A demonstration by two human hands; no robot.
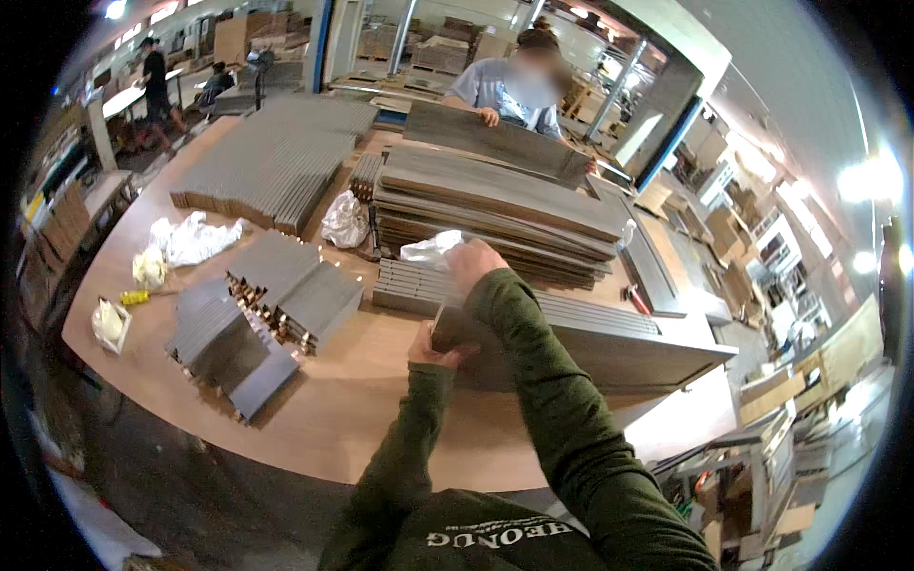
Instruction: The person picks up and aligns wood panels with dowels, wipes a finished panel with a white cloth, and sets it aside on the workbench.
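Observation:
A long grey board [609, 357] stands tilted on its edge in front of me, running off to the right. My left hand [440, 348] grips its left end, thumb at the end edge. Above the board's top edge is my right hand [476, 266], slightly blurred, its fingers closed on a crumpled white cloth [433, 249]. Part of the cloth and the fingertips are hidden by the hand. Directly behind lies a row of grey boards [405, 285] packed side by side.
Across the table [352, 409], a co-worker holds another grey board [495, 143] over a stack of boards [505, 190]. Left are rows of grey panels [271, 152], shorter grey pieces [314, 285], white cloths [195, 238] and a yellow-handled tool [135, 298]. A red-handled tool [638, 301] lies right.

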